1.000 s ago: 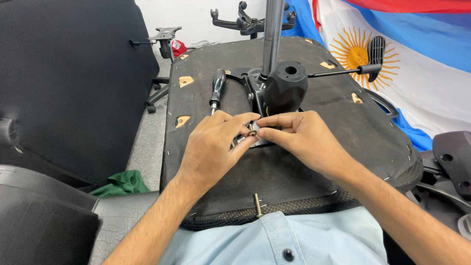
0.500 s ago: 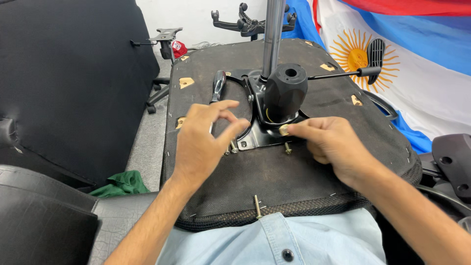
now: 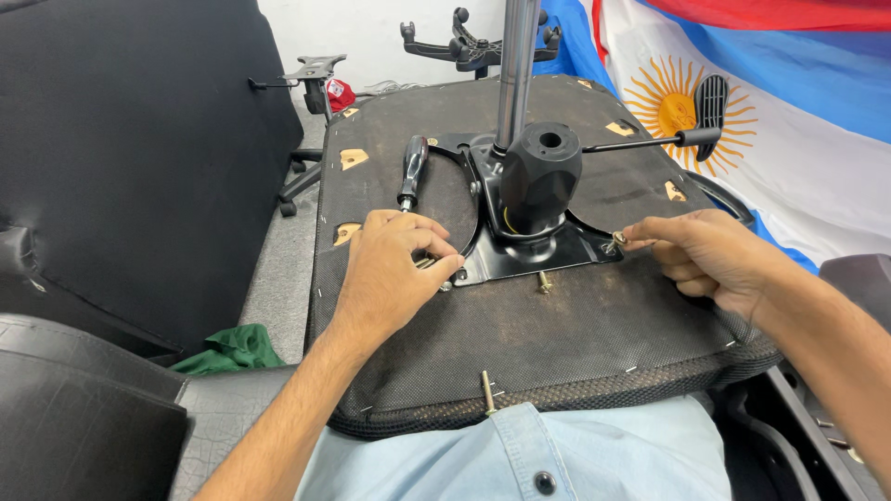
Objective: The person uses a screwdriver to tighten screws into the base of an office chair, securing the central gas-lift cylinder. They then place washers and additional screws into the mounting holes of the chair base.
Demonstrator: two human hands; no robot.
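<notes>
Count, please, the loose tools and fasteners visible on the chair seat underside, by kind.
Screwdriver: 1
Bolts lying free: 2
Fastener pinched in right hand: 1
Total: 4
The left hand hides what it touches.

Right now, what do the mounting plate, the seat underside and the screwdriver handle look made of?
Mounting plate: probably black-painted metal, glossy with reflections. Seat underside: dark woven fabric, matte, stapled at the edges. Screwdriver handle: apparently black plastic or rubber, slight sheen.

Bare forearms, no sleeves; light blue denim shirt [image 3: 520,459], dark round button [image 3: 545,482].
</notes>
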